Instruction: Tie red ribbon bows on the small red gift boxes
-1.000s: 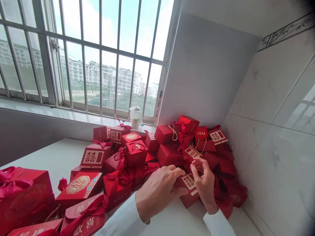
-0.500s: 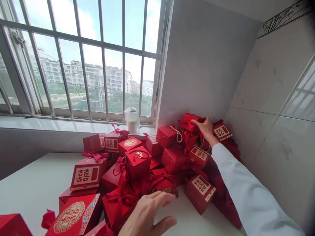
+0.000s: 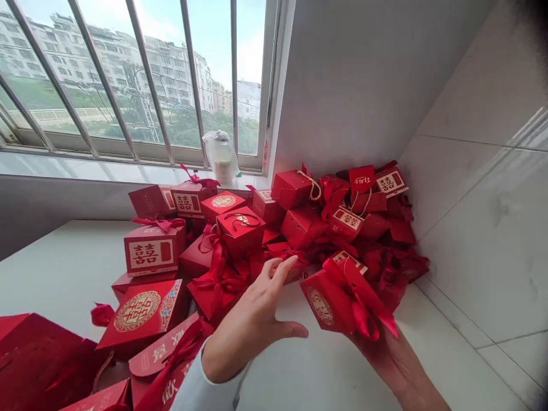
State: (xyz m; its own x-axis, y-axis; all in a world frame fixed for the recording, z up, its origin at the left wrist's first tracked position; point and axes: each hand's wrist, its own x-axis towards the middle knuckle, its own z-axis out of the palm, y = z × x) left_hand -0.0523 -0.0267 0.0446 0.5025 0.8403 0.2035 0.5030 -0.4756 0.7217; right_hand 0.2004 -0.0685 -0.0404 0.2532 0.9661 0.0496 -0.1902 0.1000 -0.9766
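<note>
My right hand (image 3: 391, 357) grips a small red gift box with a red ribbon bow (image 3: 338, 297) from below, holding it above the white tabletop (image 3: 64, 268). Most of that hand's fingers are hidden behind the box. My left hand (image 3: 252, 319) is open with fingers spread, reaching toward the held box and nearly touching the pile of red gift boxes (image 3: 257, 228) heaped in the corner. The boxes carry gold and white double-happiness labels, ribbons and cord handles.
A barred window (image 3: 128, 85) and its sill run along the back, with a plastic-wrapped cup (image 3: 220, 157) on the sill. A tiled wall (image 3: 483, 217) closes the right side. Larger red bags (image 3: 38, 359) lie at the lower left.
My right hand has come back from the top of the pile, now carrying a ribboned red box near me. My left hand lifted and spread toward it. The view tilted down and right.
</note>
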